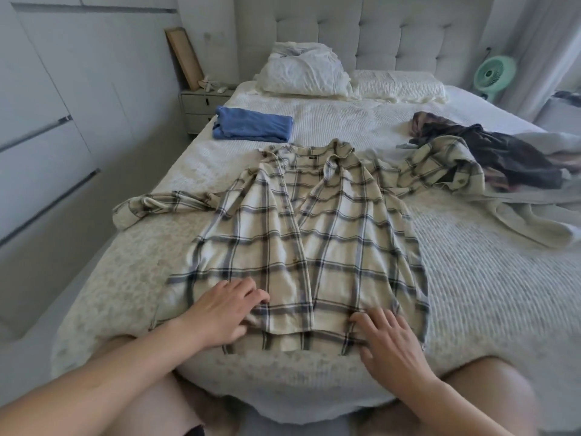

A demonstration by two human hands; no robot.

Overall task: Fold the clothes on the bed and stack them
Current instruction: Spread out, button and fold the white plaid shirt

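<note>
Left hand (224, 311) and right hand (388, 336), lower centre of frame, lie flat w/ fingers spread on the hem of the plaid shirt (301, 243), pressing it onto the bed (471, 294) — neither pinches cloth. Shirt is laid out face up, front open, sleeves flung to mid-left and mid-right: smoothing stage, no fold made yet. Upper left, one blue garment (253, 124) already folded. Upper right, a dark garment (490, 152) and grey cloth (534, 212) lie crumpled — approx. one item done, shirt plus heap left.
</note>
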